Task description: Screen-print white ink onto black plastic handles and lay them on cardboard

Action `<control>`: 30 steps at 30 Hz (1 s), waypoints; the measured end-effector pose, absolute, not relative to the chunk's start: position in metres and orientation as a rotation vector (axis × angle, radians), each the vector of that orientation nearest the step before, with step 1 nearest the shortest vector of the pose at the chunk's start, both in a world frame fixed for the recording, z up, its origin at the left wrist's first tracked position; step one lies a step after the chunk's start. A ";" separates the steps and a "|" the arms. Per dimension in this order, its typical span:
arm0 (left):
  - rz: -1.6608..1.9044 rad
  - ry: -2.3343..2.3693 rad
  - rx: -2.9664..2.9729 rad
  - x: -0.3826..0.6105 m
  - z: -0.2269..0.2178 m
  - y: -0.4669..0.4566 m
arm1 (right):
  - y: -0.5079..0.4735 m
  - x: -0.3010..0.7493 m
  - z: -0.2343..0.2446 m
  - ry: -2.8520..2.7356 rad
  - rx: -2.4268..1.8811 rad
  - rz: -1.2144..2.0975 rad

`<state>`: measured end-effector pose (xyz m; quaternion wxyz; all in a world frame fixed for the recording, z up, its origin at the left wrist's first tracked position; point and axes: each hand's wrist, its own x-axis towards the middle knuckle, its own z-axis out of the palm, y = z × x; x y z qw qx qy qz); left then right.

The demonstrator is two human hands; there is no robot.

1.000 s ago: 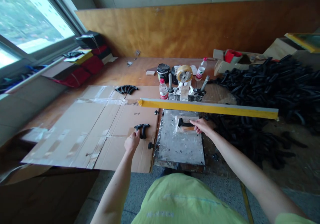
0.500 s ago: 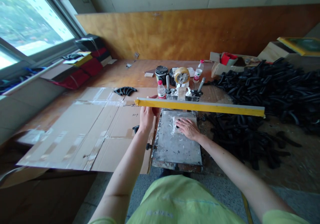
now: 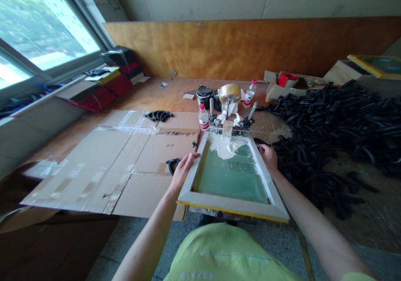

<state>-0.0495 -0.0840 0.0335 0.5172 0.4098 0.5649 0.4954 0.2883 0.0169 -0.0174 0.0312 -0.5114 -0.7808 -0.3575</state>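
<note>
The screen-printing frame (image 3: 233, 203) lies lowered over the metal base, hiding most of it. White ink is smeared at the far end of its green mesh (image 3: 225, 181), under a squeegee blade (image 3: 227, 130). My left hand (image 3: 184, 168) grips the frame's left rail, thumb on top and fingers partly hidden. Beside the right rail, my right hand (image 3: 268, 156) is closed, with a black curved piece (image 3: 260, 141) at its fingertips. Left of my left hand, another black curved piece (image 3: 173, 164) rests on the cardboard sheet (image 3: 125, 151).
A large heap of black curved pieces (image 3: 338, 122) covers the right side. Several more (image 3: 159, 115) lie in a row on the cardboard. Behind the frame stand two bottles (image 3: 203, 118), dark pots (image 3: 204, 96) and a tape roll (image 3: 230, 92). The window is at left.
The screen-printing frame has swung down from raised to nearly flat. My left hand came down with it. My right hand left the base and moved right, outside the frame.
</note>
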 end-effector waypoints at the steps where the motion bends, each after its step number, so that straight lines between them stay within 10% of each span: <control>1: 1.133 1.374 0.968 -0.050 0.020 -0.088 | 0.023 0.287 -0.010 -2.231 -1.688 -0.669; 10: 1.024 1.506 0.973 -0.046 -0.066 -0.086 | 0.063 0.179 0.024 -2.459 -1.482 0.066; 30: 1.015 1.456 0.909 -0.047 -0.060 -0.088 | -0.006 0.217 -0.009 -2.645 -0.833 0.203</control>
